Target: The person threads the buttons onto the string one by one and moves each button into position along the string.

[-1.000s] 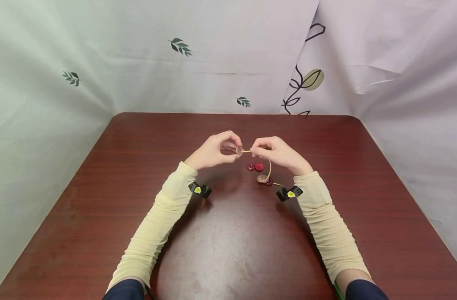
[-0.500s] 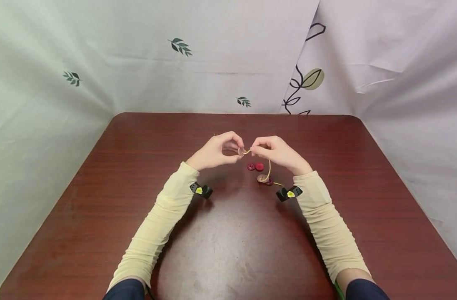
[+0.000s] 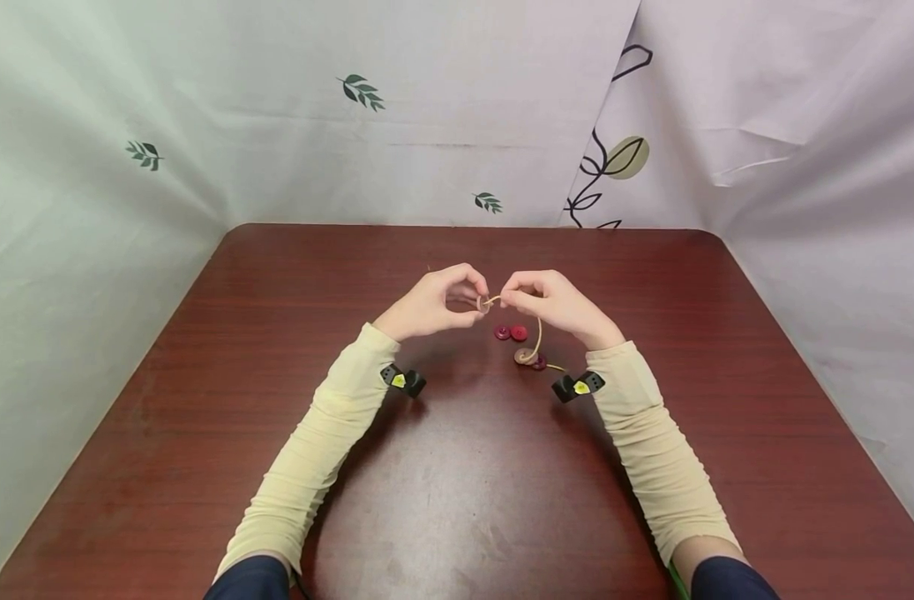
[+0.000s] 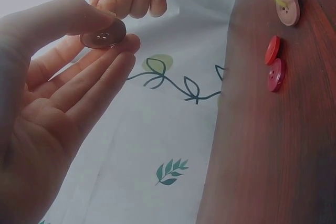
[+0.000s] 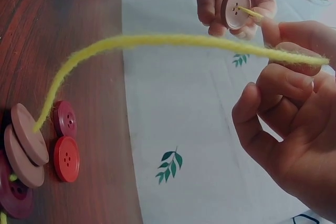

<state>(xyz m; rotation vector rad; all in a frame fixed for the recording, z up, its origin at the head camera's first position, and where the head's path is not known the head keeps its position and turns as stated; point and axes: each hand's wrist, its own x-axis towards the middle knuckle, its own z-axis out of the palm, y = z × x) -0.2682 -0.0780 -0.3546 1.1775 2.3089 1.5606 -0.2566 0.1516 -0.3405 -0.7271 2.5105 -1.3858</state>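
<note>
Between thumb and fingers, my left hand [image 3: 430, 304] pinches a dusty-pink four-hole button [image 5: 240, 11] above the table. My right hand [image 3: 561, 308] pinches a yellow yarn [image 5: 157, 40] close to one end. The yarn's tip meets the button's holes in the right wrist view; whether it passes through I cannot tell. From the right fingers the yarn hangs down to threaded buttons on the table: two dusty-pink buttons [image 5: 31, 135] and a dark purple button [image 5: 21, 203]. Beside them lie a loose maroon button [image 5: 65, 119] and a red button [image 5: 67, 159], touching or nearly so.
The brown wooden table [image 3: 457, 483] spreads around the hands. A pale leaf-patterned cloth [image 3: 442, 108] hangs behind and at both sides. Small black cameras sit on both wrists, such as the left wrist camera [image 3: 402, 381]. The yarn's other end runs toward the right wrist.
My left hand has shifted slightly right with the button, nearer the right hand. The short yarn between the hands was straight and now bows upward. The buttons on the table have stayed put.
</note>
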